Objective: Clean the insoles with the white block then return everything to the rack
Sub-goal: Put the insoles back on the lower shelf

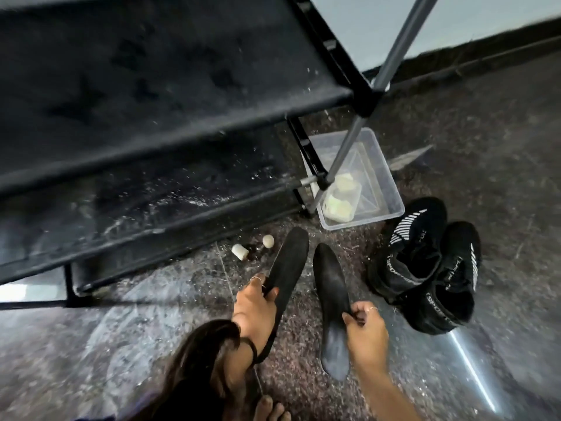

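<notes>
Bare toes (268,410) and loose dark hair (200,360) at bottom edge. Left hand (253,309) curled round edge of left insole (287,268), fingers wrapped, thumb on top; insole raised, toe end pointing toward rack. Right hand (365,328) pinched side edge of right insole (331,302), thumb and fingers closed on it; heel end nearest, pale grey patch there. Both insoles out of shoes, held side by side, not touching.

Judged as start of cleaning step: insoles in hand, no block held. Small white block (238,252) and a round white piece (268,240) on floor just beyond left insole's tip, at foot of rack; unclear which counted as cleaner. More whitish pieces in clear plastic tub (391,189) farther right. Black shoes (425,268) on floor right of insoles, near tub. Black rack (151,95) farthest, shelves dusty, speckled white.

Next move likely needed one hand freed: set one insole down, pick up block, rub the other.
</notes>
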The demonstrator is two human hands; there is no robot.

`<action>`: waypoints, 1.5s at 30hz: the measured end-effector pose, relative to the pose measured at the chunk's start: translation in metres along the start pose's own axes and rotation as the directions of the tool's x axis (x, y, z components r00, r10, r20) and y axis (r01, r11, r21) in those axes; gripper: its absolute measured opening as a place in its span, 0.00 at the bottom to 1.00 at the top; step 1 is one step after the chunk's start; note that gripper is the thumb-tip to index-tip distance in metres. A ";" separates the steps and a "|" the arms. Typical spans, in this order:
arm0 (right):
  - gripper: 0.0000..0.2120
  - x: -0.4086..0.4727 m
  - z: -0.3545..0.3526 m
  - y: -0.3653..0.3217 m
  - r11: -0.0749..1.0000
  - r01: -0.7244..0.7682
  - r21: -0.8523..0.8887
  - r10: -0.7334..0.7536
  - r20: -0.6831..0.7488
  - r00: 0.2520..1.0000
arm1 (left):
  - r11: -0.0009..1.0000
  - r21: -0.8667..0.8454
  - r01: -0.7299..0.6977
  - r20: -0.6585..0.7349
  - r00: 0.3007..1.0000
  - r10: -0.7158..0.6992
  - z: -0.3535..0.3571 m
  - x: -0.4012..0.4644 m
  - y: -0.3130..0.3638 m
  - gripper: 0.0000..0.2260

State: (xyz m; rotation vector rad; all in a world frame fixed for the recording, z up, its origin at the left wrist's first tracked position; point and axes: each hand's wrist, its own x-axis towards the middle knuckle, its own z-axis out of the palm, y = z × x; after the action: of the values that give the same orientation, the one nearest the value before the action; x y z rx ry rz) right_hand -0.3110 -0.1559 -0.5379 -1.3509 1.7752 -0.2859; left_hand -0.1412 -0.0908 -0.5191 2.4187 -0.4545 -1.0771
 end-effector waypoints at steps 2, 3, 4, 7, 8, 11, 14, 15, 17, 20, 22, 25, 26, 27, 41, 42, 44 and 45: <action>0.07 -0.012 -0.009 -0.010 0.998 0.049 0.025 -0.050 0.019 0.999 | 0.996 -0.085 -0.001 0.026 1.000 0.003 -0.025 -0.018 0.001 0.18; 0.08 -0.018 -0.013 -0.015 0.997 0.073 0.038 -0.074 0.043 0.996 | 0.994 -0.110 -0.025 0.032 0.999 0.029 -0.038 -0.026 -0.001 0.18; 0.08 -0.024 -0.017 -0.021 0.995 0.088 0.055 -0.092 0.072 0.993 | 0.991 -0.115 -0.064 0.032 0.997 0.068 -0.051 -0.034 -0.002 0.17; 0.08 -0.040 -0.028 -0.041 0.985 0.122 0.123 -0.140 0.154 0.978 | 0.980 -0.116 -0.164 -0.009 0.986 0.164 -0.089 -0.054 -0.006 0.06; 0.07 -0.045 -0.030 -0.050 0.977 0.153 0.149 -0.177 0.165 0.970 | 0.975 -0.111 -0.192 -0.031 0.981 0.190 -0.103 -0.060 -0.008 0.04; 0.06 -0.060 -0.038 -0.080 0.948 0.242 0.206 -0.284 0.205 0.937 | 0.957 -0.112 -0.268 -0.094 0.961 0.259 -0.138 -0.073 -0.013 0.04; 0.07 -0.078 -0.047 -0.114 0.912 0.289 0.292 -0.358 0.221 0.907 | 0.939 -0.132 -0.318 -0.115 0.946 0.304 -0.172 -0.094 -0.010 0.05; 0.07 -0.085 -0.051 -0.125 0.900 0.296 0.320 -0.376 0.224 0.899 | 0.928 -0.137 -0.346 -0.130 0.935 0.329 -0.181 -0.101 -0.008 0.06; 0.08 -0.105 -0.062 -0.149 0.872 0.310 0.379 -0.412 0.226 0.883 | 0.904 -0.150 -0.399 -0.181 0.910 0.372 -0.202 -0.120 0.000 0.08; 0.07 -0.126 -0.077 -0.185 0.843 0.324 0.430 -0.449 0.229 0.864 | 0.861 -0.186 -0.473 -0.261 0.869 0.421 -0.227 -0.138 0.010 0.09; 0.06 -0.135 -0.084 -0.207 0.828 0.338 0.447 -0.471 0.230 0.852 | 0.839 -0.239 -0.489 -0.322 0.855 0.407 -0.245 -0.142 0.016 0.09; 0.05 -0.139 -0.089 -0.239 0.826 0.359 0.435 -0.482 0.215 0.849 | 0.784 -0.382 -0.489 -0.371 0.858 0.355 -0.268 -0.141 0.024 0.05; 0.05 -0.139 -0.089 -0.252 0.826 0.361 0.433 -0.482 0.210 0.851 | 0.773 -0.410 -0.484 -0.384 0.860 0.335 -0.276 -0.137 0.028 0.05; 0.04 -0.138 -0.090 -0.265 0.825 0.357 0.438 -0.480 0.211 0.851 | 0.768 -0.425 -0.479 -0.395 0.861 0.319 -0.285 -0.136 0.034 0.05; 0.09 -0.068 -0.015 -0.407 0.908 0.304 0.288 -0.401 0.389 0.830 | 0.731 -0.606 -0.314 -0.341 0.933 0.118 -0.332 0.005 0.088 0.05; 0.10 -0.061 -0.007 -0.411 0.897 0.311 0.315 -0.416 0.362 0.834 | 0.725 -0.614 -0.313 -0.338 0.934 0.116 -0.333 0.011 0.091 0.06; 0.08 -0.052 0.005 -0.415 0.895 0.338 0.291 -0.424 0.320 0.847 | 0.736 -0.602 -0.309 -0.349 0.931 0.106 -0.334 0.020 0.094 0.10; 0.04 -0.055 0.007 -0.415 0.898 0.337 0.283 -0.422 0.340 0.840 | 0.745 -0.590 -0.311 -0.359 0.928 0.103 -0.334 0.023 0.095 0.11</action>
State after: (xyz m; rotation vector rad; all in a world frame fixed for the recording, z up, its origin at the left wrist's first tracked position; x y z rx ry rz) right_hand -0.0242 -0.2662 -0.2528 -1.4793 1.0992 -0.3782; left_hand 0.1165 -0.0928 -0.2851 1.8114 -0.1957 -0.5992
